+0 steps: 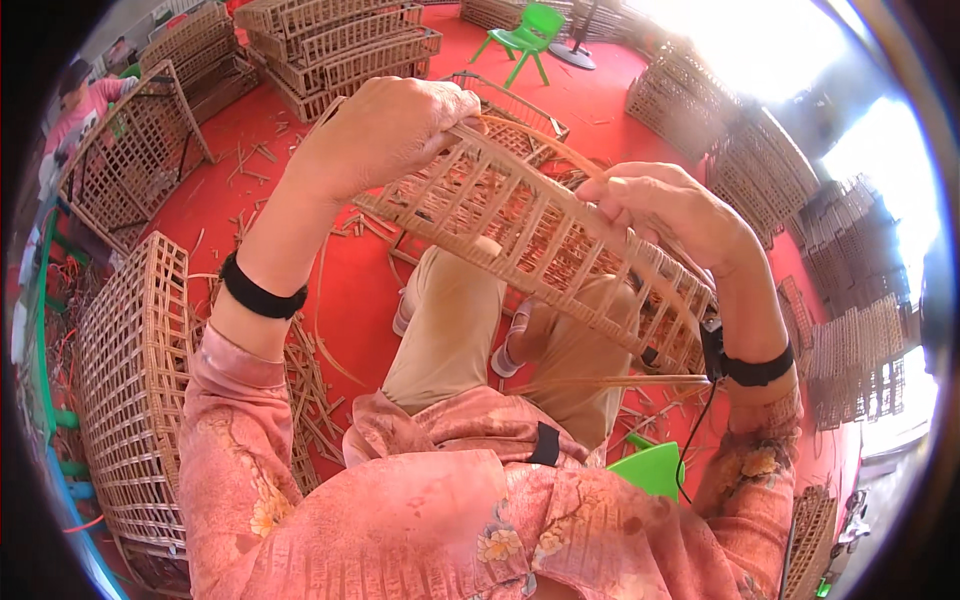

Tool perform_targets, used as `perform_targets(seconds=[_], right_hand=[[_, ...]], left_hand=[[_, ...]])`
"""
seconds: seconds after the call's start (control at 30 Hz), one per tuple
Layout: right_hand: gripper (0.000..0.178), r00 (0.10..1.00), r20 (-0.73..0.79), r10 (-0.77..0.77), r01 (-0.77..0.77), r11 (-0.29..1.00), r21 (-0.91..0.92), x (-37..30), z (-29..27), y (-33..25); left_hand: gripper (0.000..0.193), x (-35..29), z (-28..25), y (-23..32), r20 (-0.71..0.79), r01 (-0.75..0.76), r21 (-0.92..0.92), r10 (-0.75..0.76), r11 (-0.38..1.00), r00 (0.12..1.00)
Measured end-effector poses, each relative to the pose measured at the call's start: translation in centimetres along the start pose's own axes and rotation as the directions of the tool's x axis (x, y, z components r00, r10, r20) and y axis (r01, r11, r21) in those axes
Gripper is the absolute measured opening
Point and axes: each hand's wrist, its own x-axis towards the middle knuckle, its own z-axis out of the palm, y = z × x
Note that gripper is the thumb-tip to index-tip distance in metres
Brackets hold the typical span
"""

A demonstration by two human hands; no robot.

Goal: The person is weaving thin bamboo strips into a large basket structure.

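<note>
A rectangular wicker basket (pixel 530 240) with open-lattice sides is tilted above my knees. My left hand (pixel 400 130) is closed on the basket's upper left corner, its fingertips partly hidden behind the rim. A thin tan cane strip (pixel 548 137) arches from beside those fingers to my right hand (pixel 675 208). There my right thumb and forefinger pinch the strip just above the basket's upper rim. The other right fingers curl near the rim; whether they touch it I cannot tell. A loose length of strip (pixel 640 381) runs below the basket near my right wrist.
Stacked wicker baskets (pixel 340 50) stand at the far left, with more stacks (pixel 765 170) along the right. A large woven basket (pixel 130 385) leans close by my left arm. Cane scraps (pixel 315 400) litter the red floor. A green chair (pixel 525 40) stands ahead; a person (pixel 95 95) is at far left.
</note>
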Motion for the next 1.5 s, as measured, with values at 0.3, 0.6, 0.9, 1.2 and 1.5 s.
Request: perform_targets(seconds=[0.3,0.6,0.9,1.2,1.5], right_hand=[[0.021,0.982,-0.055,0.179,-0.161,0.956,0.244,2.2,-0.3,0.9],[0.018,0.985,-0.007,0.17,-0.164,0.959,0.232,3.1,4.9,-0.8],[0.035,0.995,0.064,0.07,-0.063,0.992,-0.109,2.4,2.8,-0.8],[0.027,0.96,-0.204,0.193,-0.22,0.968,-0.123,-7.1,-7.0,5.1],[0.015,0.918,-0.207,0.339,-0.345,0.939,0.01,-13.2,-8.5,9.0]], left_hand=[[0.017,-1.8,0.0,-0.7,-0.03,0.027,-0.096,-0.03,0.995,0.999],[0.029,-4.3,-1.3,-2.8,-0.112,0.115,0.071,-0.106,0.991,0.988],[0.029,-6.0,-1.8,-2.9,-0.091,0.166,0.085,-0.158,0.983,0.983],[0.025,-6.0,-0.4,-4.8,-0.072,0.256,-0.032,-0.257,0.966,0.964],[0.024,-5.8,0.1,-5.1,-0.101,0.333,-0.124,-0.345,0.935,0.933]])
